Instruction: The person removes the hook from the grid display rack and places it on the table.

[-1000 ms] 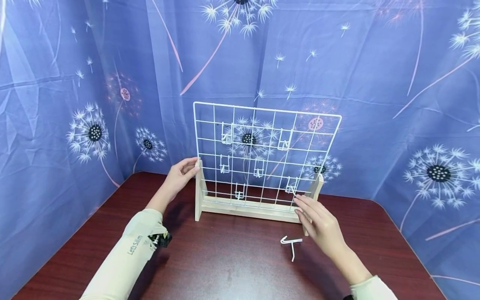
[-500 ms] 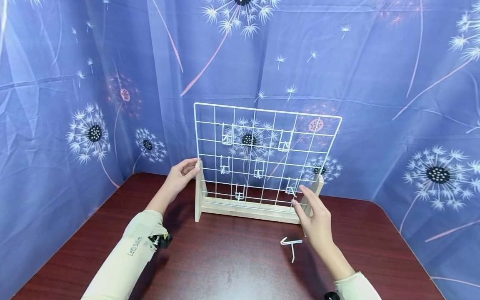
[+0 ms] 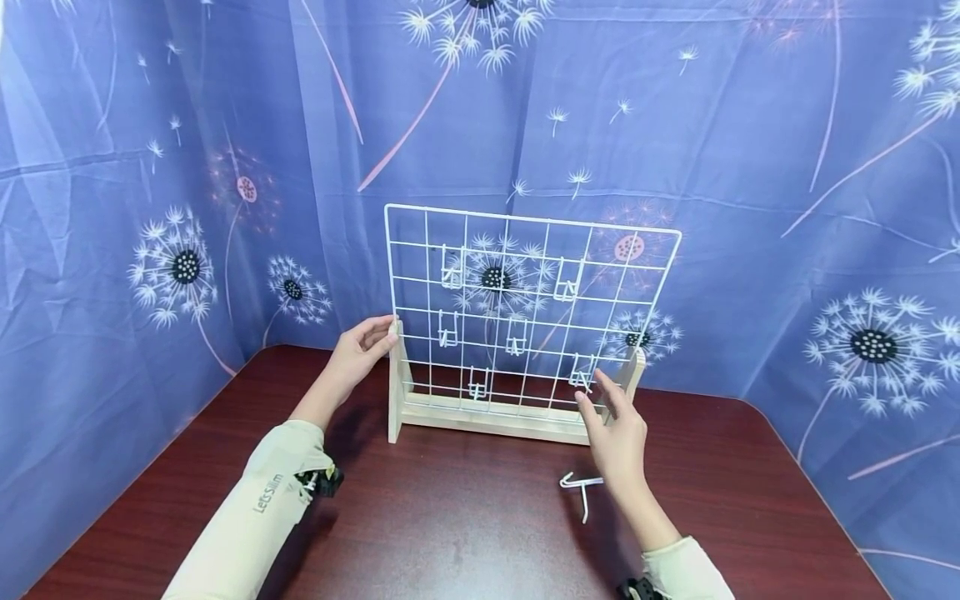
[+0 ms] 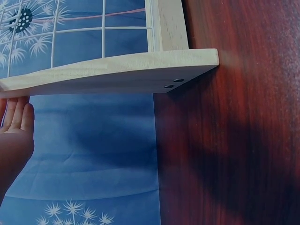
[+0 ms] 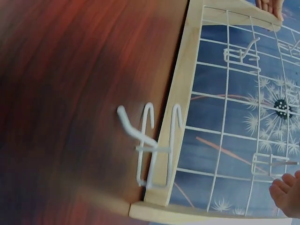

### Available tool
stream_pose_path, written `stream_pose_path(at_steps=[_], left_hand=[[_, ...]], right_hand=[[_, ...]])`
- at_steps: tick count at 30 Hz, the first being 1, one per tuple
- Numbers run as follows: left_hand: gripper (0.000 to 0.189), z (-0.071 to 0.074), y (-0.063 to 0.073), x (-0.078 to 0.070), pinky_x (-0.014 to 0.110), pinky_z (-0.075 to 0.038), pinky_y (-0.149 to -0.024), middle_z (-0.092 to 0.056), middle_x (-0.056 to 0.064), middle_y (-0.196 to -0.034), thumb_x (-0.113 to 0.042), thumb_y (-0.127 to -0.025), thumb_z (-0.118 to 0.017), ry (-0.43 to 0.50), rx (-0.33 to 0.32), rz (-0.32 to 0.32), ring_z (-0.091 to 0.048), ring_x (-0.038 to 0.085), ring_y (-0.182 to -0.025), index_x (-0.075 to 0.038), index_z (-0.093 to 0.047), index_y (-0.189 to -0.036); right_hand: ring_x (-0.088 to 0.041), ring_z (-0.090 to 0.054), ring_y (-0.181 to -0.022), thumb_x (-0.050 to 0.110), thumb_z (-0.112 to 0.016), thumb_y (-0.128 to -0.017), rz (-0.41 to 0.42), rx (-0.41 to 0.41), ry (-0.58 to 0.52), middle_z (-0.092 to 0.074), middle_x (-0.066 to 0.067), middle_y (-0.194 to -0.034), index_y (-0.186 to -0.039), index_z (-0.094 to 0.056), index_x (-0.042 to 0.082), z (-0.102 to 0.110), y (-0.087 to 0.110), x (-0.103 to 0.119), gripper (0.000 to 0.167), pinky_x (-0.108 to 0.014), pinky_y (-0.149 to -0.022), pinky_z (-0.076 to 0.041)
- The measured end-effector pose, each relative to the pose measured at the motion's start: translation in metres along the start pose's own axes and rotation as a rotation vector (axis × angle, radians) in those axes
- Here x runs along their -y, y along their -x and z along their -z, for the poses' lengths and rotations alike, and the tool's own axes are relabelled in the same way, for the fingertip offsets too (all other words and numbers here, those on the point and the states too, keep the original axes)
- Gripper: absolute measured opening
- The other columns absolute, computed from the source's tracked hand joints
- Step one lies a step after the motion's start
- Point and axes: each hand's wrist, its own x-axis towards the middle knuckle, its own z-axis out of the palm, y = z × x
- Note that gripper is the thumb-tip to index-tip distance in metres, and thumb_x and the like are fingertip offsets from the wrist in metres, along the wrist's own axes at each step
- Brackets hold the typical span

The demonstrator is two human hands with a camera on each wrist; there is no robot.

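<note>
A white wire grid panel stands upright in a pale wooden stand. My left hand holds the top of the stand's left upright, fingers against its outer face. My right hand is before the lower right of the grid, fingers parted and slightly bent, nothing between them. Its fingertips are right by a white wire hook on the grid; the right wrist view shows them close below that hook. Another such hook lies loose on the table in front of the stand.
Several more white hooks hang on the grid, among them an upper left hook and a lower middle hook. The dark red wooden table runs back to a blue dandelion-print curtain.
My right hand has drawn back from the lower right hook, turned more upright and shifted slightly left, fingers parting. The hook stays on the grid. The left hand has stayed at the upright.
</note>
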Motion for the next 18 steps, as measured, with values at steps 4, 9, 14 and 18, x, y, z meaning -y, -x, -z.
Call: stream_pose_path(at_steps=[4,9,14,18], left_hand=[[0.045,-0.001,0.0,-0.001,0.014,-0.045,-0.089,-0.053,0.025,-0.133,-0.011,-0.097,-0.058,0.012,0.002,0.011,-0.055,0.01,-0.112,0.004,-0.047,-0.137],[0.044,-0.002,0.001,0.0,0.014,-0.045,-0.09,-0.052,0.027,-0.133,-0.01,-0.097,-0.058,0.028,0.003,0.006,-0.055,0.0,-0.105,0.005,-0.046,-0.137],[0.044,-0.001,0.0,0.0,0.014,-0.045,-0.09,-0.052,0.027,-0.133,-0.01,-0.097,-0.058,0.031,-0.002,0.004,-0.054,0.0,-0.105,0.005,-0.047,-0.137],[0.044,-0.001,0.0,0.0,0.013,-0.045,-0.09,-0.052,0.026,-0.133,-0.01,-0.097,-0.058,0.024,-0.003,0.006,-0.054,0.001,-0.106,0.005,-0.047,-0.137]], right_hand=[[-0.033,-0.059,-0.113,0.006,-0.069,-0.089,-0.072,0.003,-0.075,-0.063,-0.02,-0.122,-0.127,-0.06,-0.003,-0.003,-0.001,0.001,0.04,-0.035,-0.096,-0.046],[-0.034,-0.059,-0.113,0.004,-0.066,-0.09,-0.141,0.007,-0.115,-0.063,-0.02,-0.122,-0.125,-0.061,-0.004,-0.006,-0.001,0.001,0.036,-0.031,-0.092,-0.048],[-0.027,-0.067,-0.096,0.002,-0.065,-0.09,-0.124,-0.033,-0.045,-0.068,-0.019,-0.111,-0.12,-0.065,-0.002,-0.009,-0.001,0.0,0.03,-0.008,-0.069,-0.046],[-0.003,-0.063,-0.081,0.002,-0.067,-0.089,-0.093,-0.07,-0.021,-0.07,-0.017,-0.105,-0.115,-0.069,0.0,-0.012,-0.001,-0.002,0.026,-0.006,-0.06,-0.04]])
